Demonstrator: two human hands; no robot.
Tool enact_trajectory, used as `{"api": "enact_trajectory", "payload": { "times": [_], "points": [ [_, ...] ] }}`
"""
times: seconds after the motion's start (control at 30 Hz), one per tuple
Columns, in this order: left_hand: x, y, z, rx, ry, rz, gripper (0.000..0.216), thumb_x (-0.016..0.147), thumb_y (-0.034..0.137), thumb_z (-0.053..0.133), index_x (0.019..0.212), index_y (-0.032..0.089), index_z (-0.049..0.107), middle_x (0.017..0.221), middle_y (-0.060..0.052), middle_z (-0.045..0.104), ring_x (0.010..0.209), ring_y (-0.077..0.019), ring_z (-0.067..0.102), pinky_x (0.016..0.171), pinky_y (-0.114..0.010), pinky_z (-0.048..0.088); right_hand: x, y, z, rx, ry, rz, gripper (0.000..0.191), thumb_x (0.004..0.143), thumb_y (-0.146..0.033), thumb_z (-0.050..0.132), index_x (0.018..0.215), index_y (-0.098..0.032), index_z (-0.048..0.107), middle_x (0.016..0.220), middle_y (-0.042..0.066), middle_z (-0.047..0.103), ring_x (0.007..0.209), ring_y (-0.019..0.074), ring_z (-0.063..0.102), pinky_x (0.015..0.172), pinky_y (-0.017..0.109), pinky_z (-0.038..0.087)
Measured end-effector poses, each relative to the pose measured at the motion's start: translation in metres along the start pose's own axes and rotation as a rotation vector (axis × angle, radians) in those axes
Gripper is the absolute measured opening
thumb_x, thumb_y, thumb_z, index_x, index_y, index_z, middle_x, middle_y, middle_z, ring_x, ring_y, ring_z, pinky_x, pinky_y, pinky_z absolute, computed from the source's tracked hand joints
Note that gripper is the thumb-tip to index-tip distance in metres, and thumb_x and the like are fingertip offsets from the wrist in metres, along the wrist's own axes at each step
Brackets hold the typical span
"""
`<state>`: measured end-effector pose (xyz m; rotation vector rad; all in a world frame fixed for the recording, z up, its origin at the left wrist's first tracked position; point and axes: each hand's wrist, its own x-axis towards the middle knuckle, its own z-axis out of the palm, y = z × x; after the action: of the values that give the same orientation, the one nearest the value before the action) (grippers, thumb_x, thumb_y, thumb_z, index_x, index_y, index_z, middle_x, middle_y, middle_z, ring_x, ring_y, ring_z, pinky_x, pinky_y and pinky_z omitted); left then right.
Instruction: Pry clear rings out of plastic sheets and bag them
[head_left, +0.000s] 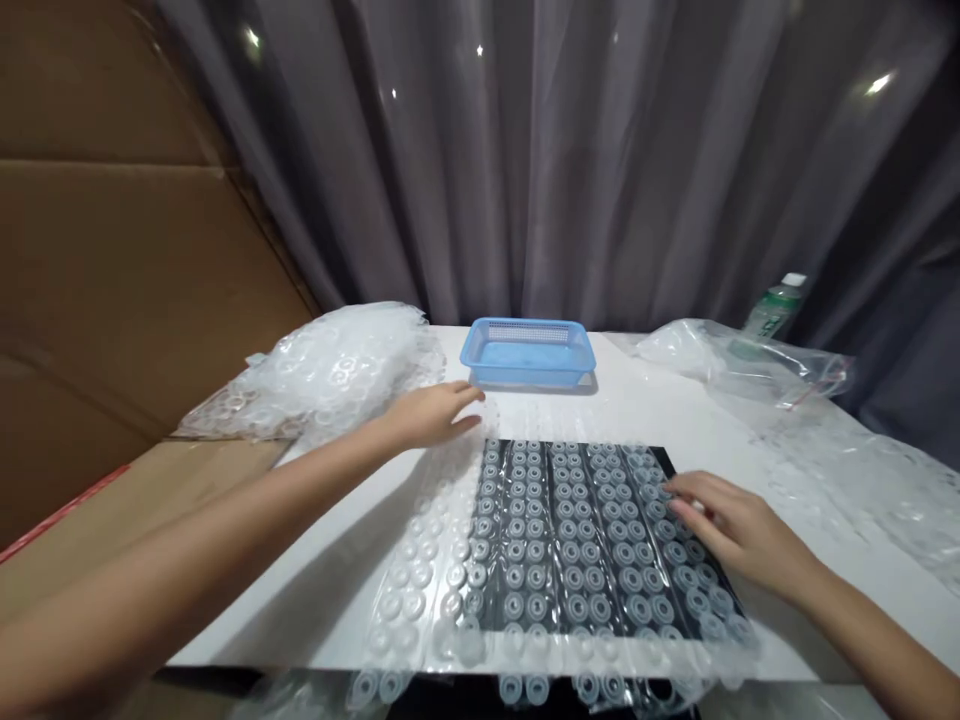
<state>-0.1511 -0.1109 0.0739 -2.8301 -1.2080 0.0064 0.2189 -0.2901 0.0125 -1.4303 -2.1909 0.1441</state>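
Note:
A clear plastic blister sheet (570, 540) of several rows of small round parts lies over a black mat (667, 462) on the white table (637, 405). My left hand (435, 412) reaches out flat, fingers stretched, touching the sheet's far left corner. My right hand (727, 525) rests on the sheet's right side, fingers spread and pressing down on the rows. Neither hand grips anything. The sheet overhangs the table's near edge.
A blue plastic basket (529, 352) stands at the back centre. A heap of more blister sheets (322, 375) lies at the left, crumpled clear bags (787, 375) at the right with a green-labelled bottle (776, 305) behind. Cardboard (112, 300) stands at left, a grey curtain behind.

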Motion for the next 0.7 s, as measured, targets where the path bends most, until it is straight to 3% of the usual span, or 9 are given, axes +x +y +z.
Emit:
{"api": "enact_trajectory", "payload": {
  "times": [0.07, 0.17, 0.27, 0.37, 0.5, 0.57, 0.63, 0.7],
  "points": [
    [0.026, -0.022, 0.01, 0.034, 0.109, -0.118, 0.044, 0.089, 0.04, 0.043, 0.128, 0.021, 0.047, 0.129, -0.015, 0.05, 0.106, -0.0257, 0.055, 0.079, -0.034, 0.047, 0.026, 0.021, 0.013, 0.026, -0.019, 0.141, 0.028, 0.091, -0.035, 0.043, 0.104, -0.021, 0.063, 0.108, 0.009, 0.065, 0.098, 0.02, 0.063, 0.083, 0.033, 0.052],
    [0.057, -0.038, 0.028, 0.095, 0.145, -0.201, 0.046, 0.088, 0.044, 0.044, 0.13, 0.024, 0.046, 0.139, -0.014, 0.04, 0.121, -0.0313, 0.044, 0.088, -0.04, 0.045, 0.064, 0.042, 0.037, 0.065, -0.037, 0.248, 0.037, 0.09, -0.036, 0.041, 0.113, -0.015, 0.06, 0.116, 0.013, 0.06, 0.11, 0.0224, 0.056, 0.096, 0.037, 0.044],
    [0.081, -0.04, 0.041, 0.118, 0.148, -0.241, 0.037, 0.091, 0.039, 0.036, 0.121, 0.026, 0.053, 0.126, -0.012, 0.052, 0.111, -0.0272, 0.052, 0.082, -0.036, 0.047, 0.097, 0.048, 0.051, 0.024, -0.118, 0.412, 0.051, 0.091, -0.037, 0.039, 0.136, -0.013, 0.042, 0.125, 0.018, 0.053, 0.115, 0.0264, 0.053, 0.097, 0.04, 0.04],
    [0.101, -0.041, 0.046, 0.121, 0.167, -0.275, 0.036, 0.093, 0.037, 0.029, 0.108, 0.024, 0.059, 0.103, -0.009, 0.061, 0.093, -0.0237, 0.058, 0.071, -0.032, 0.048, 0.12, 0.046, 0.052, -0.038, -0.221, 0.572, 0.059, 0.092, -0.043, 0.032, 0.146, -0.021, 0.024, 0.127, 0.02, 0.047, 0.105, 0.0306, 0.058, 0.088, 0.042, 0.042],
    [0.123, -0.044, 0.042, 0.121, 0.225, -0.325, 0.036, 0.092, 0.034, 0.029, 0.106, 0.022, 0.06, 0.102, -0.011, 0.061, 0.096, -0.0257, 0.056, 0.073, -0.035, 0.048, 0.137, 0.05, 0.05, -0.062, -0.268, 0.667, 0.058, 0.092, -0.05, 0.023, 0.147, -0.03, 0.022, 0.124, 0.019, 0.045, 0.097, 0.0327, 0.061, 0.078, 0.042, 0.043],
    [0.128, -0.043, 0.041, 0.1, 0.286, -0.261, 0.035, 0.091, 0.027, 0.03, 0.114, 0.021, 0.056, 0.108, -0.013, 0.06, 0.101, -0.0253, 0.055, 0.083, -0.038, 0.046, 0.139, 0.056, 0.053, -0.079, -0.213, 0.658, 0.055, 0.093, -0.049, 0.02, 0.145, -0.032, 0.027, 0.12, 0.017, 0.049, 0.095, 0.0323, 0.061, 0.076, 0.042, 0.043],
    [0.127, -0.038, 0.041, 0.064, 0.311, -0.099, 0.035, 0.089, 0.023, 0.035, 0.118, 0.02, 0.055, 0.113, -0.013, 0.059, 0.103, -0.0236, 0.054, 0.092, -0.039, 0.042, 0.138, 0.063, 0.059, -0.09, -0.138, 0.57, 0.052, 0.093, -0.046, 0.025, 0.141, -0.031, 0.034, 0.119, 0.015, 0.051, 0.099, 0.0308, 0.058, 0.077, 0.041, 0.044],
    [0.121, -0.029, 0.044, 0.019, 0.239, 0.101, 0.032, 0.089, 0.027, 0.04, 0.114, 0.02, 0.058, 0.113, -0.012, 0.059, 0.103, -0.0229, 0.054, 0.094, -0.038, 0.041, 0.137, 0.07, 0.064, -0.08, -0.086, 0.446, 0.047, 0.091, -0.04, 0.034, 0.135, -0.028, 0.043, 0.126, 0.013, 0.05, 0.112, 0.0295, 0.05, 0.087, 0.041, 0.041]
  ]
}}
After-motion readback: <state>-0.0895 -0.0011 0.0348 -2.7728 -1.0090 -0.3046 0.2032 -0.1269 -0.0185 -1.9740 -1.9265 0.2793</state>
